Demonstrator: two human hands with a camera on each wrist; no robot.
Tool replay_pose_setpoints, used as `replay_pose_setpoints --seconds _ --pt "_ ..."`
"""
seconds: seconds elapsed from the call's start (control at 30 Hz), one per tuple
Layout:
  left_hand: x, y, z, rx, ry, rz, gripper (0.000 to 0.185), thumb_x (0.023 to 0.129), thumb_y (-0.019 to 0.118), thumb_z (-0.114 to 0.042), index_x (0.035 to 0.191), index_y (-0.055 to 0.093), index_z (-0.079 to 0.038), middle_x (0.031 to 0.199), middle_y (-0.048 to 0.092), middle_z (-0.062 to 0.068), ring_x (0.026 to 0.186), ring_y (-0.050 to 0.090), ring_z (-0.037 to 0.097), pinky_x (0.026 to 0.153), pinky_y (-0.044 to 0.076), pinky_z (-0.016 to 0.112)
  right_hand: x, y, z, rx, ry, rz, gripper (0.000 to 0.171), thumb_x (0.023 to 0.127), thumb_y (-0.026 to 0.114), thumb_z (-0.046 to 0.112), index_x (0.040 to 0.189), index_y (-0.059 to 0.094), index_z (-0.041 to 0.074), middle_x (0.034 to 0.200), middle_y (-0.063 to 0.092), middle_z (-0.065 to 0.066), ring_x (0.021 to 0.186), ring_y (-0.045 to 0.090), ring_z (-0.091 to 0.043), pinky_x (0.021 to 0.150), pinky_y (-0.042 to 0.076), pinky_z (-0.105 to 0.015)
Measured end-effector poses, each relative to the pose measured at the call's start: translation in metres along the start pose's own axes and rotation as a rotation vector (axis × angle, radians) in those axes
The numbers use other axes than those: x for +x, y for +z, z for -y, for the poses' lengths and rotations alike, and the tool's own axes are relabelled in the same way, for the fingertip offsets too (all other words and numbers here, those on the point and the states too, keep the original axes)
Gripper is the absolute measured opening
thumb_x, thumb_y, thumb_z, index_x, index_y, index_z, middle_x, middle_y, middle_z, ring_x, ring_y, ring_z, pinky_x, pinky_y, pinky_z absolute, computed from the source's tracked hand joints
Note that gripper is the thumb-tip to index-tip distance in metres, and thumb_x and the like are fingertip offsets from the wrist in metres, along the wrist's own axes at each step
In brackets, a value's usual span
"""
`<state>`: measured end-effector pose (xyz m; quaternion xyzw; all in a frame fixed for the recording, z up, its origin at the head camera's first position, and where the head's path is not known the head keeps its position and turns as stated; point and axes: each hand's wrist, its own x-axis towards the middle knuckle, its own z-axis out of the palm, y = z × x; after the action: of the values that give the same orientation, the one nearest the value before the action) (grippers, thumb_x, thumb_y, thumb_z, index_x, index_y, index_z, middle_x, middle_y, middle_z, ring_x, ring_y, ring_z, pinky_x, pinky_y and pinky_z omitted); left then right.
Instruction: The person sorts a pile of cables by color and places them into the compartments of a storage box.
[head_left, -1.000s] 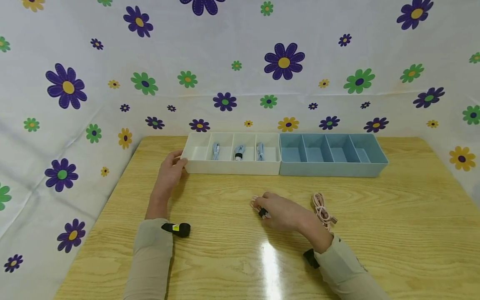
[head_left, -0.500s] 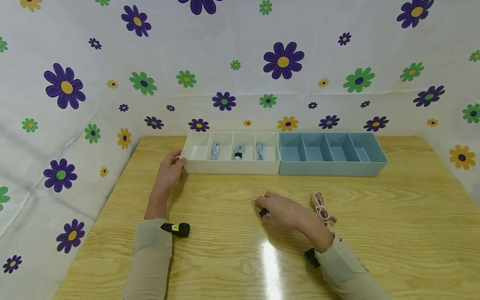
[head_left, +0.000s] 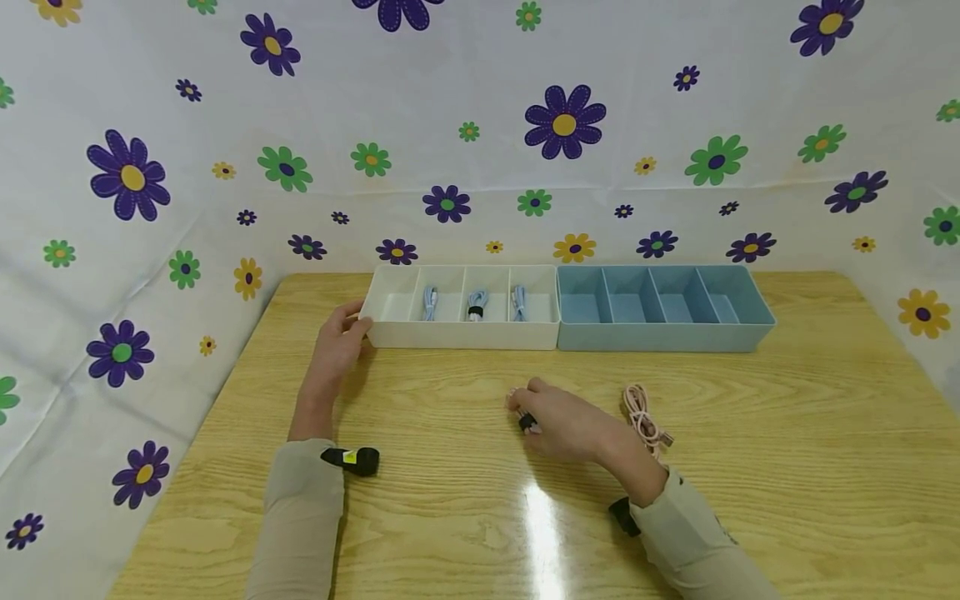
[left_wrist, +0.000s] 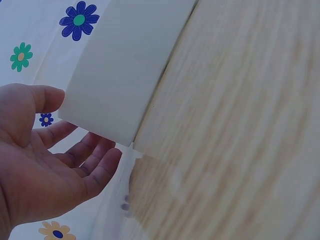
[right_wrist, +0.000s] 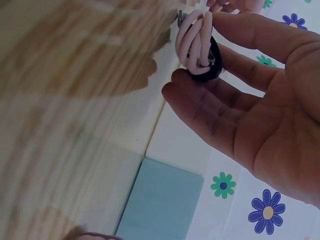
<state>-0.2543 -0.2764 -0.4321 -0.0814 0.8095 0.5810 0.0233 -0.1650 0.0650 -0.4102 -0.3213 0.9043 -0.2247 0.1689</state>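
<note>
My right hand [head_left: 558, 425] pinches a coiled pink cable [right_wrist: 196, 42] bound with a black strap, low over the middle of the wooden table [head_left: 450, 433]. In the right wrist view the thumb and fingers close round the bundle. My left hand [head_left: 337, 343] rests with relaxed fingers against the left end of the white divided tray [head_left: 465, 333]; the left wrist view shows the palm [left_wrist: 45, 165] open beside the tray's corner. Three bundled blue cables [head_left: 476, 303] lie in the white tray's compartments. A second pink cable [head_left: 643, 417] lies loose on the table, right of my right hand.
A blue divided tray [head_left: 667, 333] stands against the white tray's right end, its compartments bare. Flowered cloth [head_left: 480, 150] covers the wall behind and drapes down both sides of the table.
My right hand has lifted the pink bundle slightly and drawn it in; the left hand has stayed at the white tray.
</note>
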Motion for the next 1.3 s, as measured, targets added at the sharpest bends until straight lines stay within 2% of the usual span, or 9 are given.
replay_pose_setpoints --seconds 0.37,0.53,0.87,1.03,1.3 --pt "0.0 0.001 0.0 0.024 -0.017 -0.01 0.053 0.106 0.043 -0.032 0.153 0.033 -0.01 0.148 0.039 0.02 0.129 0.044 0.035 0.103 0.041 0.043 0.0 -0.002 0.001 0.058 0.023 -0.039 0.038 0.09 0.058 -0.007 0.126 0.06 0.003 0.122 0.054 -0.012 0.095 0.058 -0.017 0.076 0.047 -0.034" --pt "0.0 0.002 -0.002 0.017 -0.021 -0.011 0.053 0.106 0.043 -0.032 0.153 0.034 -0.01 0.147 0.04 0.02 0.129 0.044 0.035 0.103 0.041 0.044 -0.002 -0.004 0.003 0.076 0.019 -0.052 0.039 0.091 0.056 -0.008 0.128 0.059 0.003 0.121 0.053 -0.013 0.091 0.055 -0.016 0.073 0.045 -0.033" --pt "-0.001 0.0 -0.001 0.011 -0.018 0.0 0.054 0.106 0.043 -0.033 0.154 0.032 -0.011 0.15 0.038 0.02 0.131 0.043 0.036 0.106 0.04 0.046 -0.004 -0.008 0.003 0.104 -0.036 -0.097 0.04 0.09 0.054 -0.008 0.129 0.059 0.003 0.12 0.053 -0.014 0.085 0.05 -0.016 0.07 0.042 -0.031" --pt "-0.001 0.0 -0.002 0.0 -0.015 0.002 0.054 0.106 0.042 -0.032 0.155 0.032 -0.012 0.15 0.038 0.021 0.131 0.043 0.036 0.106 0.039 0.047 -0.004 -0.01 0.003 0.124 -0.062 -0.149 0.042 0.088 0.054 -0.007 0.128 0.06 0.005 0.122 0.053 -0.012 0.082 0.049 -0.016 0.069 0.042 -0.03" --pt "-0.002 0.001 -0.002 0.015 -0.011 0.001 0.054 0.106 0.041 -0.033 0.155 0.031 -0.011 0.15 0.037 0.021 0.131 0.042 0.036 0.106 0.039 0.046 -0.005 -0.014 0.003 0.146 -0.041 -0.217 0.047 0.087 0.054 -0.009 0.131 0.059 0.007 0.128 0.054 -0.011 0.086 0.052 -0.015 0.069 0.045 -0.028"
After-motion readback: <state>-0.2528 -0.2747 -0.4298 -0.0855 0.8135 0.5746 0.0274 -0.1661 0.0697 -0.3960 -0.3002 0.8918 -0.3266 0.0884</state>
